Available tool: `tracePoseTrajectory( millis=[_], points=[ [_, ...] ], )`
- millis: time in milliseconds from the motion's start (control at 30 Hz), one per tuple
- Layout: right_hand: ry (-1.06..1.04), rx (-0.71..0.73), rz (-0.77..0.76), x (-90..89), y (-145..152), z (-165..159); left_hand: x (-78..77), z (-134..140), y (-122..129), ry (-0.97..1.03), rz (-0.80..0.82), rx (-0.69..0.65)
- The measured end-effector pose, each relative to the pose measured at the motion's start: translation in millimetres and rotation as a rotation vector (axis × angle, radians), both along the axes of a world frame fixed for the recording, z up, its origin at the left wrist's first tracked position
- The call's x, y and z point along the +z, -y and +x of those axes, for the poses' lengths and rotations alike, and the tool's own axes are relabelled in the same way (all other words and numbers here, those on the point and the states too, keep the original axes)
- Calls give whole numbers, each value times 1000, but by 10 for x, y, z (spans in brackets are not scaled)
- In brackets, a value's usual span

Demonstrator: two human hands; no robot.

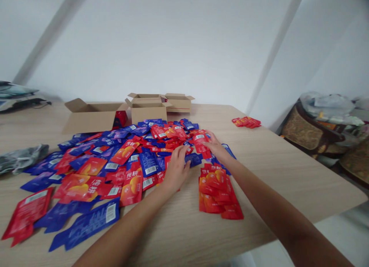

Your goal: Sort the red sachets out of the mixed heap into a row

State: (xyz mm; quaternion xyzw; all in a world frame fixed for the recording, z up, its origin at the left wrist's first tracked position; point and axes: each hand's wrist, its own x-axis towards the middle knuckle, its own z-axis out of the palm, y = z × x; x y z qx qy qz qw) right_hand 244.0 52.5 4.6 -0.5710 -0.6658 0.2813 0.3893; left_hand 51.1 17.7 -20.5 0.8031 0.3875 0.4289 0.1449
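Observation:
A large heap of red and blue foil pouches (150, 161) lies on the table. My left hand (175, 171) is over the heap's near right side, its fingers bent and apart, with no pouch plainly held. Just beyond its thumb is a blue pouch (193, 159). At the heap's right edge, my right hand (216, 148) has its thumb and fingers on the edge of a red pouch (199, 139) with a white barcode label. Nearer to me, between my forearms, red pouches with orange fruit pictures lie in an overlapping pile (217, 192).
Open cardboard boxes stand behind the heap, a wide one (92, 119) at left and a smaller one (148, 112) in the middle. Another group of red pouches (246, 122) lies far right. A grey cloth (21, 158) lies at left. A patterned chair (305, 125) stands beyond the table's right edge.

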Motion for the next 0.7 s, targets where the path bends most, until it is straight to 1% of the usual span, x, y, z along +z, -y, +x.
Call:
tracePoseTrajectory(
  millis=[67, 100, 133, 167, 200, 233, 267, 333, 400, 467, 567, 633, 700],
  points=[
    [-318, 128, -195, 94, 186, -25, 34, -9, 1, -58, 82, -37],
    [-414, 184, -289, 124, 280, -28, 40, -5, 0, -78, 76, -75],
    [-469, 232, -367, 140, 369, -24, 36, 5, -1, -86, 40, -113],
    [-495, 259, -413, 143, 449, -13, 27, 22, 1, -75, -26, -144],
    [-497, 261, -427, 135, 518, 3, 13, 45, 8, -44, -123, -163],
    [-467, 245, -411, 116, 576, 21, -3, 74, 22, 7, -246, -179],
    [-408, 210, -364, 90, 626, 37, -18, 108, 45, 75, -380, -199],
    [-251, 129, -212, 26, 710, 57, -36, 183, 114, 222, -630, -271],
    [-124, 115, -97, -44, 791, 49, -33, 252, 206, 335, -783, -362],
    [-100, 145, -88, -109, 877, 16, -8, 302, 298, 363, -843, -455],
    [-213, 126, -127, -167, 1014, -55, 53, 339, 405, 365, -882, -578],
    [-336, 110, -143, -163, 1103, -91, 98, 353, 458, 425, -935, -605],
    [-429, 100, -176, -128, 1183, -100, 134, 364, 497, 469, -1003, -590]
  ],
)
